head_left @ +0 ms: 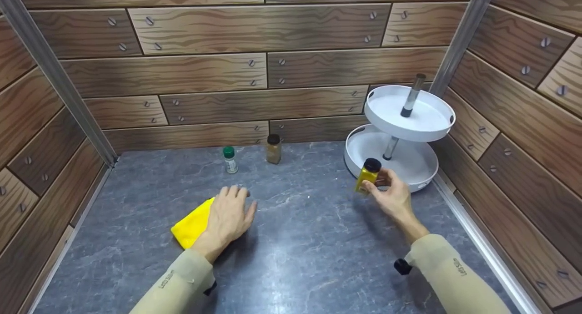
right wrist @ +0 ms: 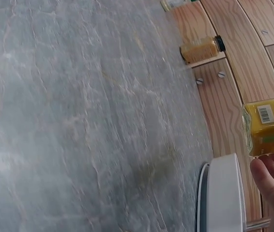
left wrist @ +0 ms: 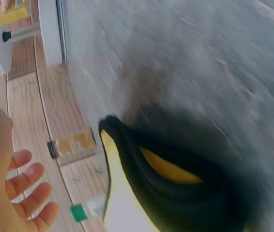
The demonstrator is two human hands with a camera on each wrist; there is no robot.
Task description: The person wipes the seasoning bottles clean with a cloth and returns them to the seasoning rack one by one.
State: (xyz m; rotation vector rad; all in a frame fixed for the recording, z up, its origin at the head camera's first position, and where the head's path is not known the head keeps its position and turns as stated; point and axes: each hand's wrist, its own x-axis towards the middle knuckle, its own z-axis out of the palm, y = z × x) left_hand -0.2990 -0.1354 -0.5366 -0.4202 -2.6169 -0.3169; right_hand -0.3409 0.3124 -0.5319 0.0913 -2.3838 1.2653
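Observation:
My right hand [head_left: 394,199] pinches a square glass spice jar [head_left: 367,176] with yellow contents and a black cap. The jar is tilted slightly, in front of the lower tray of a white two-tier stand [head_left: 409,133]. Its barcode label and clear base face the camera in the right wrist view, where fingertips [right wrist: 267,179] lie along its side. My left hand [head_left: 228,215], fingers spread and relaxed, is over the right side of a yellow folded cloth [head_left: 192,225]. Black edging and a gap between folds show on this cloth [left wrist: 122,193] in the left wrist view.
A small green-capped shaker [head_left: 230,160] and a black-capped jar of brown spice [head_left: 273,149] stand upright near the back wall. Wood-patterned walls [head_left: 209,73] enclose the grey marbled table [head_left: 291,241]. The stand occupies the back right corner.

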